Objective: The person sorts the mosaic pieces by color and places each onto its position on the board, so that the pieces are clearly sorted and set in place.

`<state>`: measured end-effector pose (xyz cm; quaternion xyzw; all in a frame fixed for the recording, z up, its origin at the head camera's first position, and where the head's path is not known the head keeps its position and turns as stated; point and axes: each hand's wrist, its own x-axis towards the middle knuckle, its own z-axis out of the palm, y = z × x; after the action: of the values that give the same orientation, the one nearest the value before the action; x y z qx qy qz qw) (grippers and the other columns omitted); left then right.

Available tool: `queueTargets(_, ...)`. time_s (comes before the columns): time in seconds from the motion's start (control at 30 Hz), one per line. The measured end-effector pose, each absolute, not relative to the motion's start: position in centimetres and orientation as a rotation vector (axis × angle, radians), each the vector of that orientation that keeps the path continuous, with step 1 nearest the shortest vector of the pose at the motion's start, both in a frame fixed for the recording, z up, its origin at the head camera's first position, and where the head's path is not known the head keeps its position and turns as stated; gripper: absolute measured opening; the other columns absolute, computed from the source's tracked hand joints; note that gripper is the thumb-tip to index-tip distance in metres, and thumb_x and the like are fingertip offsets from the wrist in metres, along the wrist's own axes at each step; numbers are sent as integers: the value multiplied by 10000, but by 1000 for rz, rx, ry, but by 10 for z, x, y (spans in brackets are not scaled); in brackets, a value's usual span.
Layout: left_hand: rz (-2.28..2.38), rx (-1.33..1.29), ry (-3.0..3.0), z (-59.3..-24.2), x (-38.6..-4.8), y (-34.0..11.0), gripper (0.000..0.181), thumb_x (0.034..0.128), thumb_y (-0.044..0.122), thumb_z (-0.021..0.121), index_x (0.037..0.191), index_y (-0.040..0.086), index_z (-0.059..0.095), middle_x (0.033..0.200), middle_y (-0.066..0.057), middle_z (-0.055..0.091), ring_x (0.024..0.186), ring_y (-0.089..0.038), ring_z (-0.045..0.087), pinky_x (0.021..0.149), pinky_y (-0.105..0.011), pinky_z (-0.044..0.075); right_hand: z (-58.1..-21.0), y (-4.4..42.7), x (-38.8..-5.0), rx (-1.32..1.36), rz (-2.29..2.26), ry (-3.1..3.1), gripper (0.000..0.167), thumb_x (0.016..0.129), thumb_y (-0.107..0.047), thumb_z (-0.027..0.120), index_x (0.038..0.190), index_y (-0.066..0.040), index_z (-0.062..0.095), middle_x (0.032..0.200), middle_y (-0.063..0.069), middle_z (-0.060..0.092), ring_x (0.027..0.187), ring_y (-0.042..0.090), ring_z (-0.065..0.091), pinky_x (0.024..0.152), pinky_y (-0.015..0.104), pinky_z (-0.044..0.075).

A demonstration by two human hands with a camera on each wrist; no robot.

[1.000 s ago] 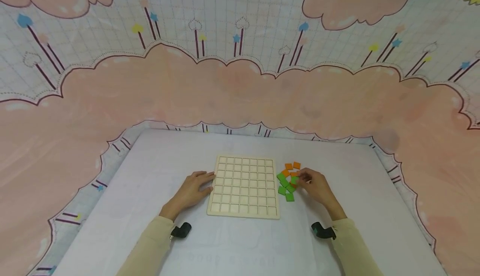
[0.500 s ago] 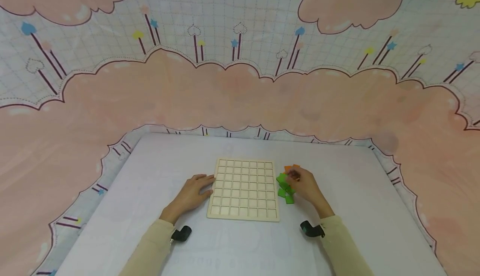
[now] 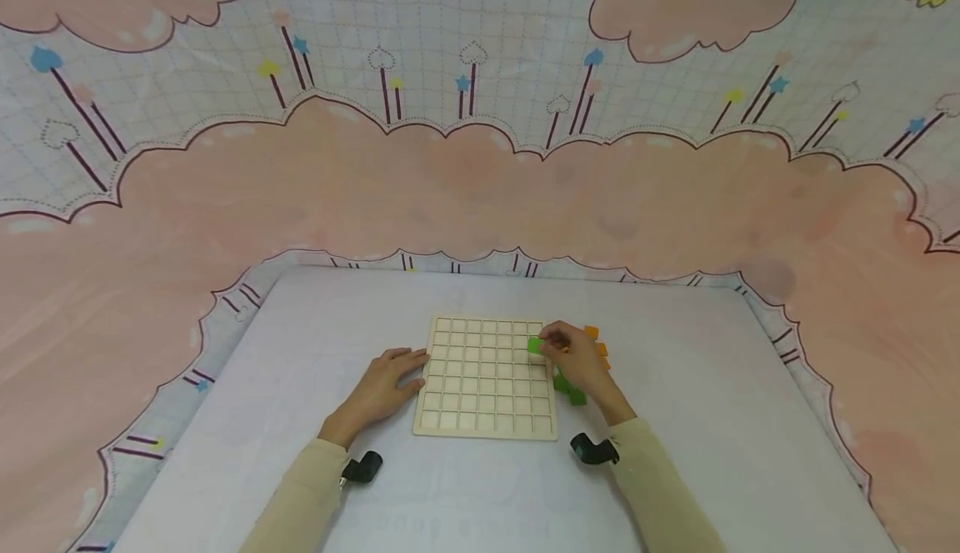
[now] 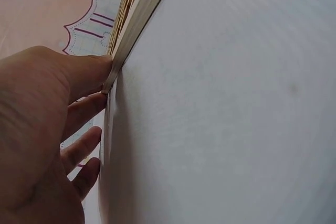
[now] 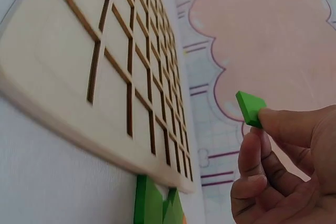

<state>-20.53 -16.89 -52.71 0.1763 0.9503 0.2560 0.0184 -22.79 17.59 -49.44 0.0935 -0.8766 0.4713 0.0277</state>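
Note:
A pale wooden board [image 3: 485,439] with a grid of square recesses lies flat on the white table. At its left edge, my left hand [image 3: 384,386] rests with extended fingers; the left wrist view shows the thumb [image 4: 94,74] against the board's side. Between thumb and fingertips, my right hand [image 3: 583,363] pinches a green square tile [image 3: 535,345] over the board's upper right part. The right wrist view has this tile [image 5: 251,108] held tilted, apart from the board.
Several loose green tiles [image 3: 577,397] lie beside the board's right edge, partly hidden by my right hand. Orange tiles [image 3: 592,332] lie behind and right of that hand. A patterned cloth [image 3: 480,194] rises behind the table.
My right hand has moved left from the loose tiles to above the board, carrying a green tile it took from there. The left hand stays at the board's left edge.

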Motion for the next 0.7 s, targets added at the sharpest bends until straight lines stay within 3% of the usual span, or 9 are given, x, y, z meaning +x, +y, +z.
queueTargets(0.7,773,495,2931,-525,-202,-168,487,961,251,633,1417,114,531,1515,-29,483,1436,-358,364,1134,-615,326,-495,130,-235,276,1572,-2668,116,896,-104,708,1009,-96,689,919,62,670,809,141,590,703,233,485)
